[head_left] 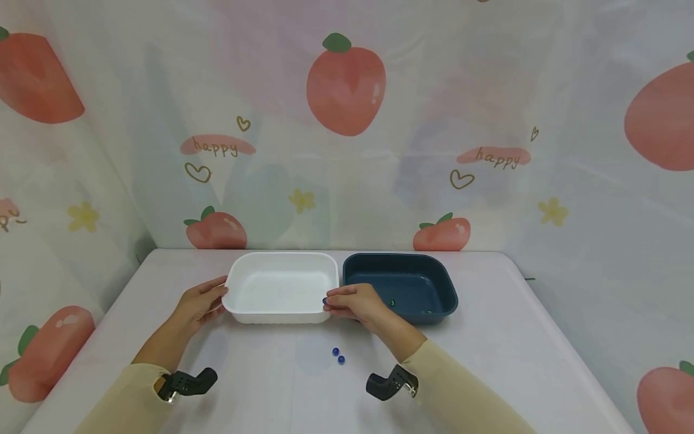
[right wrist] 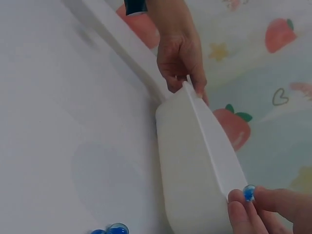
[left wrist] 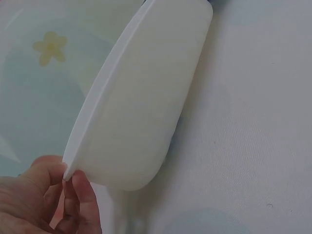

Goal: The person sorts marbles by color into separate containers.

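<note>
My left hand pinches the rim at the left end of a white plastic basin, thumb on one side and fingers beneath, as the left wrist view shows. At the basin's right front corner, my right hand pinches a blue glass marble between thumb and fingers. Its fingertips are right at the white rim. Two more blue marbles lie on the table in front of the basin.
A dark blue basin stands just right of the white one, with a few small green marbles in it. Both sit near the back of the white-covered table. Behind hangs a fruit-printed curtain.
</note>
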### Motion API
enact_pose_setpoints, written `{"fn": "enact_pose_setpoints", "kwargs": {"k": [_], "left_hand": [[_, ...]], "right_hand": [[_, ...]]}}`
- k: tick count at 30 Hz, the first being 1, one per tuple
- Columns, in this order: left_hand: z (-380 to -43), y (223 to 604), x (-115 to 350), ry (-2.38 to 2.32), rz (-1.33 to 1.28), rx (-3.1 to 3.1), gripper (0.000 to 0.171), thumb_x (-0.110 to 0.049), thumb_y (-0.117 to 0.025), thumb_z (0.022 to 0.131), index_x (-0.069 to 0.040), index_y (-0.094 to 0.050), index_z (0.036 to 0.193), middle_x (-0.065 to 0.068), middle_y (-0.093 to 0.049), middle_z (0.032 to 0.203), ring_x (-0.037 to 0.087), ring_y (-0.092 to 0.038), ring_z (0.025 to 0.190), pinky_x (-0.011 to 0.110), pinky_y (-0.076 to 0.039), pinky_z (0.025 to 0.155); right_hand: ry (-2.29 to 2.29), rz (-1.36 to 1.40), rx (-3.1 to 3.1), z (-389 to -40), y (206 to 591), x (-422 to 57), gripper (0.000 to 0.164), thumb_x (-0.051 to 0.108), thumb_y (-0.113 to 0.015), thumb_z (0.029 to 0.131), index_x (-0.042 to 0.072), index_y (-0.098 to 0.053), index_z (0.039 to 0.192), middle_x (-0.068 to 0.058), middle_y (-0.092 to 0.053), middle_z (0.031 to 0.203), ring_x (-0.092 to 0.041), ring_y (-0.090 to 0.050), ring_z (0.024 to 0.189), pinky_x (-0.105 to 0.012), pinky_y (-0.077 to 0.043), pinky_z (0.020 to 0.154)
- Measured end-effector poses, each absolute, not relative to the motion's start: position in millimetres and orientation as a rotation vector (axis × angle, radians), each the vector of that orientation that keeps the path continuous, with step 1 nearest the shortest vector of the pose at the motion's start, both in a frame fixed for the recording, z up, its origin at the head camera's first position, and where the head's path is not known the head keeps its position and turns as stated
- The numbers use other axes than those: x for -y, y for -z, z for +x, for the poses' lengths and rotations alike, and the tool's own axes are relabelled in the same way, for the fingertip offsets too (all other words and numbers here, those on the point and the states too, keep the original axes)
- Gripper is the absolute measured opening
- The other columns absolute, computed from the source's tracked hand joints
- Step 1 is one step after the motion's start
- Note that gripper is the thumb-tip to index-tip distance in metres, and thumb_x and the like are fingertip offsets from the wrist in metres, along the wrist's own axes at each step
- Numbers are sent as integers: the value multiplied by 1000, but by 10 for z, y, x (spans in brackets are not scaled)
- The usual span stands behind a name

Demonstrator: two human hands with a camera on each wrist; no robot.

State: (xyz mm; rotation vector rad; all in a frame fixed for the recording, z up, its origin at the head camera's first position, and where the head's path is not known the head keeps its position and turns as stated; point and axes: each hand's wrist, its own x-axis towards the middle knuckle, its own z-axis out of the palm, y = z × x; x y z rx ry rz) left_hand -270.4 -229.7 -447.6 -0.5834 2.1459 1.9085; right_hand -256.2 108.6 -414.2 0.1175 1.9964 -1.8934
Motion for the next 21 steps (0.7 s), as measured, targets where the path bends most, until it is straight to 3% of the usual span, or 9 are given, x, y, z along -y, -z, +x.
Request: {"fn": "enact_pose_setpoints", "kwargs": {"k": [21], "left_hand": [[-2708, 4487, 2310, -1896, -557, -2156, 55, -26, -61, 98, -10, -44, 148, 9, -58, 129, 7, -60, 85, 19, -56, 74]], "right_hand": [[1925, 171, -1984, -2576, 4174, -1038, 27, -1, -71, 86, -12, -67, 111, -17, -75, 92, -17, -74, 77, -26, -60, 71]]}}
